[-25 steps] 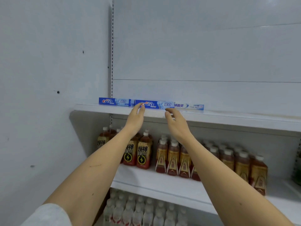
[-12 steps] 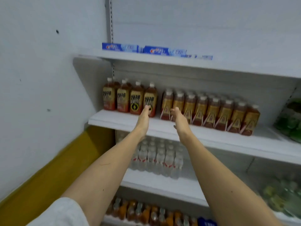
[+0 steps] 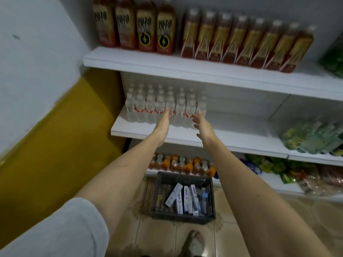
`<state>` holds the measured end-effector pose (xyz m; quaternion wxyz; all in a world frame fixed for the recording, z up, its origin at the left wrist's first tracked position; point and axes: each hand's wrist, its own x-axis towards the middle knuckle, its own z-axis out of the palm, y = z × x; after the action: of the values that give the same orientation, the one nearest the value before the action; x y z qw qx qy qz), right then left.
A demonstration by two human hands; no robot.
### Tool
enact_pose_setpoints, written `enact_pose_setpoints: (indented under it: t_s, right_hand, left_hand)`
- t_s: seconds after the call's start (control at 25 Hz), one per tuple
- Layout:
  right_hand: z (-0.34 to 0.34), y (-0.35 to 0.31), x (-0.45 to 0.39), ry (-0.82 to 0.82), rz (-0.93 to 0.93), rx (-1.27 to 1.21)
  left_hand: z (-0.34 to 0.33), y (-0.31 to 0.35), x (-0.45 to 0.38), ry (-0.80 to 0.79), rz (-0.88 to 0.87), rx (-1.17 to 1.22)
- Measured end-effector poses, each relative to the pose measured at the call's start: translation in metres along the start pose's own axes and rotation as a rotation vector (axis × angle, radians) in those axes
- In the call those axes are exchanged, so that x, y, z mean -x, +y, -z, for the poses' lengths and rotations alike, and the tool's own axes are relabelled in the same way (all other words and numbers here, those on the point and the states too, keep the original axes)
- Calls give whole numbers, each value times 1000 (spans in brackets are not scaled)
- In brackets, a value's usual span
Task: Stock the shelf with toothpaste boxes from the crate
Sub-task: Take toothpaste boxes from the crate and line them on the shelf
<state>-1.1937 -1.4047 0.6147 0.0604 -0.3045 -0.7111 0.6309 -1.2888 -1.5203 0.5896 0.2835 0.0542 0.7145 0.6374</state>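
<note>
A dark plastic crate [image 3: 159,197] sits on the tiled floor below the shelving, with several white and blue toothpaste boxes [image 3: 185,198] lying in it. My left hand [image 3: 163,123] and my right hand [image 3: 203,126] are stretched out in front of me, both empty with fingers apart, in front of the water bottle shelf and well above the crate. The top shelf with the placed toothpaste boxes is out of view.
White shelves hold brown drink bottles [image 3: 204,32], clear water bottles [image 3: 165,106], orange drinks [image 3: 181,164] and green packets [image 3: 313,136]. A white and yellow wall [image 3: 46,101] closes the left side. My foot [image 3: 194,243] stands on the floor in front of the crate.
Both hands have come down empty from the top shelf, where the toothpaste boxes stayed. My view has dropped, so the crate on the floor now shows.
</note>
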Motion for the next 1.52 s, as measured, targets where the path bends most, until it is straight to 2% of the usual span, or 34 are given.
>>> enact_pose_setpoints:
  t_s: [0.32, 0.72, 0.96, 1.12, 1.24, 1.36, 1.52]
  right_hand:
    - [31, 128, -32, -43, -235, -14]
    - [67, 356, -89, -115, -643, -167]
    - [87, 501, -140, 51, -728, -158]
    - [80, 615, -180, 87, -784, -154]
    - [69, 682, -206, 216, -920, -353]
    - [57, 722, -229, 392, -975, -612]
    - [44, 748, -249, 512, -964, -709]
  left_hand:
    - [-63, -115, -28, -49, 188, -73]
    - [-174, -321, -91, -47, 635, -154]
    - [-214, -465, -143, -72, 841, -149]
    - [-235, -564, -192, -80, 952, -104]
    - [-252, -629, -223, -60, 1008, -27]
    - [-274, -668, -247, -5, 1037, 65]
    - [-292, -692, -273, 9, 1020, 8]
